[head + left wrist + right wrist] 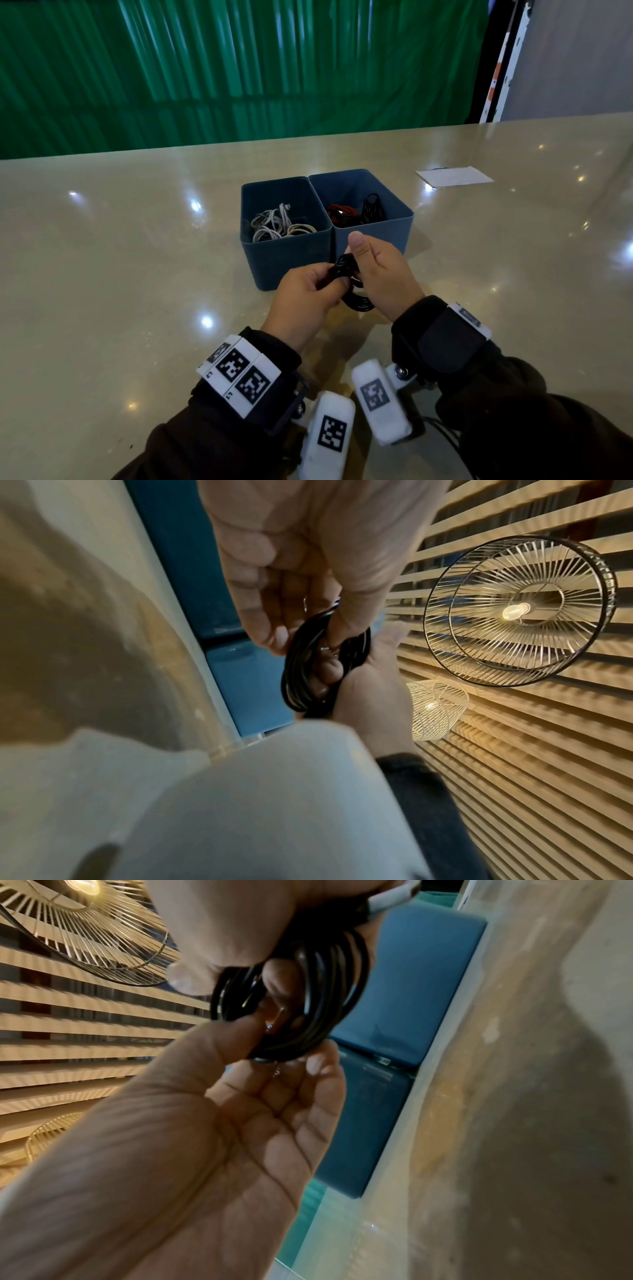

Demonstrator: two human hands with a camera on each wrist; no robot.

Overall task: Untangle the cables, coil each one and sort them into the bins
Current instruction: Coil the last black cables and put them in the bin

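left hand (305, 297): fingers curled, pinching black cable coil (343, 268)
right hand (383, 274): fingers curled on same coil
writing: none readable

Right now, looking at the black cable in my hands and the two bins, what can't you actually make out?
- Black cable coil: head view, connector type hidden by the left hand and right hand.
- Cable's loose end: right wrist view, blurred, partly behind fingers.
- Right bin: head view, dark and red cables too small to count.
- Left bin: near wall hides the floor beneath the white cables.
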